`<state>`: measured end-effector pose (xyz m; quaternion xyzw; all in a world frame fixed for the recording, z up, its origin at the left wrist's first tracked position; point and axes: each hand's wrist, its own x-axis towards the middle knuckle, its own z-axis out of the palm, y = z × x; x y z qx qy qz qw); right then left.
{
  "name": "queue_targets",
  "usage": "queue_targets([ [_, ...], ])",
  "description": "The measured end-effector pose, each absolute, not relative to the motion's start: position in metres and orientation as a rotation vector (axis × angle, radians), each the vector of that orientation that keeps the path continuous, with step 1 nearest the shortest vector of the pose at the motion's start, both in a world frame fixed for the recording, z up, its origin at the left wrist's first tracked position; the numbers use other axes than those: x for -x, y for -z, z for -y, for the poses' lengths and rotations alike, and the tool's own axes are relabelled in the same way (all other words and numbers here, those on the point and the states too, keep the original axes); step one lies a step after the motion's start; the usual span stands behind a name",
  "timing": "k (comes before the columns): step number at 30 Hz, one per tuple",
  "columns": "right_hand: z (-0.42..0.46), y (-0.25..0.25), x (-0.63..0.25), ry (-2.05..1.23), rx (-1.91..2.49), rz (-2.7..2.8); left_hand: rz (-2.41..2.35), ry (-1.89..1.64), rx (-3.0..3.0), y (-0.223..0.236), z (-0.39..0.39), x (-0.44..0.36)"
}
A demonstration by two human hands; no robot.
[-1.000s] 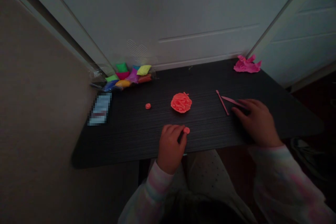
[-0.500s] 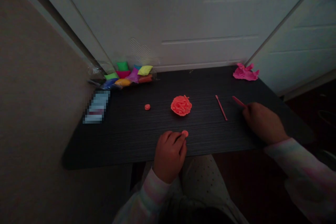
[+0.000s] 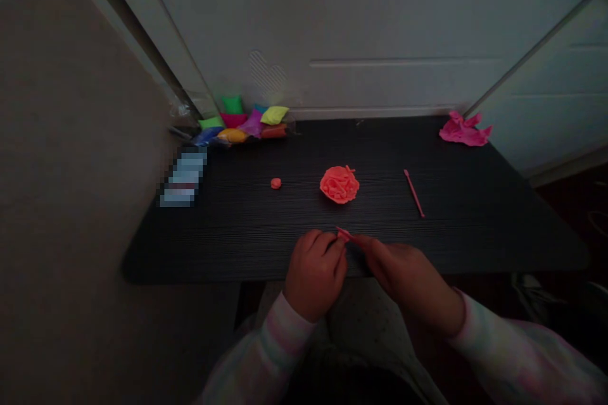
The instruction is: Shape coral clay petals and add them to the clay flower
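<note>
My left hand (image 3: 315, 272) rests curled at the near edge of the dark table (image 3: 475, 202), fingers closed around a small orange clay piece that is mostly hidden. My right hand (image 3: 403, 269) lies just beside it, gripping a thin pink clay tool (image 3: 342, 233) whose tip shows between the two hands. An orange clay flower (image 3: 339, 184) sits on the table just beyond my hands. A small orange clay ball (image 3: 276, 183) lies to its left. A second pink stick tool (image 3: 413, 193) lies to the right of the flower.
Several coloured clay packets (image 3: 242, 123) are heaped at the table's back left corner. A crumpled pink wrapper (image 3: 464, 130) lies at the back right. A blurred flat object (image 3: 183, 178) sits at the left edge. A white panelled door (image 3: 380, 31) stands behind.
My right hand picked a pink tool up from the right side of the table and carried it left to meet my left hand. The camera view shifted a little.
</note>
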<state>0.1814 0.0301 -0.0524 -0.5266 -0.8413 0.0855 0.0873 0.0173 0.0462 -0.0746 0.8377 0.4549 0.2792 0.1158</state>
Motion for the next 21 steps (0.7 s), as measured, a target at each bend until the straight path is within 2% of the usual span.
queue_targets([
  [13,-0.0312,0.0574,-0.1833,-0.148,1.494,2.592,-1.391,-0.943,-2.369,0.0743,-0.0472,-0.0165],
  [21,-0.0309,0.0603,-0.1846,-0.032,1.473,2.607,-1.432,-0.73,-2.423,0.0701,-0.0464,-0.0164],
])
